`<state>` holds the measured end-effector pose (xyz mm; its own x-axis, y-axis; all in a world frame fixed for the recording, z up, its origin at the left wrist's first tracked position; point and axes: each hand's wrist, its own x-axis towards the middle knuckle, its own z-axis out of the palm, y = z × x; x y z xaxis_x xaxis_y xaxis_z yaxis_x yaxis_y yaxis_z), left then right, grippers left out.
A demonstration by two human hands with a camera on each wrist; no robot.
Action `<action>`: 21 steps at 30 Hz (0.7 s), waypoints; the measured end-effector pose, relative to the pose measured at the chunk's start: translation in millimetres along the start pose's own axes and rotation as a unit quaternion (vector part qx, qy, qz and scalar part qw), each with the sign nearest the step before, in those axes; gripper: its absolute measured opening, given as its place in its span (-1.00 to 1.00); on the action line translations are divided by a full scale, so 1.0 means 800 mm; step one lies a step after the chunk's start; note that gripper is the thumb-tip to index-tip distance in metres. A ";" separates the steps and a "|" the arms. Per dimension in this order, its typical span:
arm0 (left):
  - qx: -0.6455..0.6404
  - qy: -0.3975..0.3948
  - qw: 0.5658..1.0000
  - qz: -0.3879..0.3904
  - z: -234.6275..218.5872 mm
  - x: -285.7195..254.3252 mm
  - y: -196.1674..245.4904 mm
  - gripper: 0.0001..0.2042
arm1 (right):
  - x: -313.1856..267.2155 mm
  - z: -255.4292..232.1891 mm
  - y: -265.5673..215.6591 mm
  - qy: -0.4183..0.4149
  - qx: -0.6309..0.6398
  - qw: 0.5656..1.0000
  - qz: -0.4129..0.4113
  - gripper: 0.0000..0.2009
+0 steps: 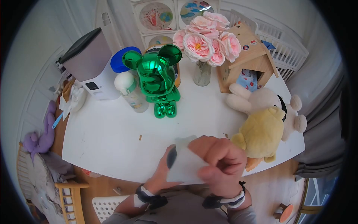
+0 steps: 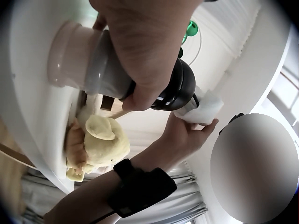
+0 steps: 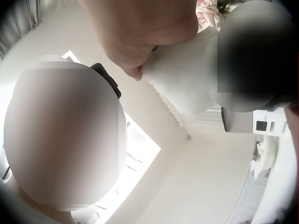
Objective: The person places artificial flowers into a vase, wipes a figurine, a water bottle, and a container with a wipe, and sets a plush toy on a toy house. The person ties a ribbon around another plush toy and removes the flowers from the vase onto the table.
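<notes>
My left hand [image 1: 159,173] grips a thing with a glossy black rounded end [image 2: 180,84], a grey middle and a pale pink base [image 2: 70,56]; in the head view a white wipe hides most of it. That wipe [image 1: 186,166] is held in my right hand [image 1: 223,158], its fingers curled. In the left wrist view the wipe lies right at the black end. Beyond both hands a shiny green bear figure [image 1: 154,78] stands upright on the white table [image 1: 112,145].
Behind are a clear bottle with white lid [image 1: 136,100], a pet feeder [image 1: 93,71], pink flowers [image 1: 201,43] in a glass vase and a wooden house [image 1: 244,56]. At the right lie a yellow plush toy [image 1: 261,130] and a cream plush toy [image 1: 261,99].
</notes>
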<state>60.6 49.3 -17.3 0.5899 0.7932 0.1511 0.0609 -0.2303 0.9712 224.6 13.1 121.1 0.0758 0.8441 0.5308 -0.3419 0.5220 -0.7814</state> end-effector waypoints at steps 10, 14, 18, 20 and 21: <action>-0.007 0.066 0.992 0.108 0.005 -0.001 0.026 0.04 | -0.020 -0.036 -0.029 0.243 -0.036 0.957 -0.155 -0.60; 0.034 0.059 0.984 0.162 -0.013 -0.007 0.041 0.08 | -0.033 -0.045 -0.034 0.324 -0.105 0.939 -0.041 -0.66; -0.004 0.100 0.977 0.189 -0.013 0.000 0.054 -0.19 | -0.043 -0.048 -0.019 0.273 -0.120 0.954 0.014 -0.71; -0.025 0.122 0.974 0.188 -0.002 0.011 0.068 -0.26 | -0.049 -0.036 -0.008 0.279 -0.138 0.950 0.008 -0.71; -0.048 0.141 0.971 0.187 0.004 0.015 0.071 -0.31 | -0.058 -0.028 0.000 0.251 -0.164 0.954 -0.025 -0.71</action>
<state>73.6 44.2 39.3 0.3115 0.7903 0.5276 -0.1982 -0.4890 0.8495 241.9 -23.0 89.0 0.5513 0.7264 0.4104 -0.0208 0.5038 -0.8636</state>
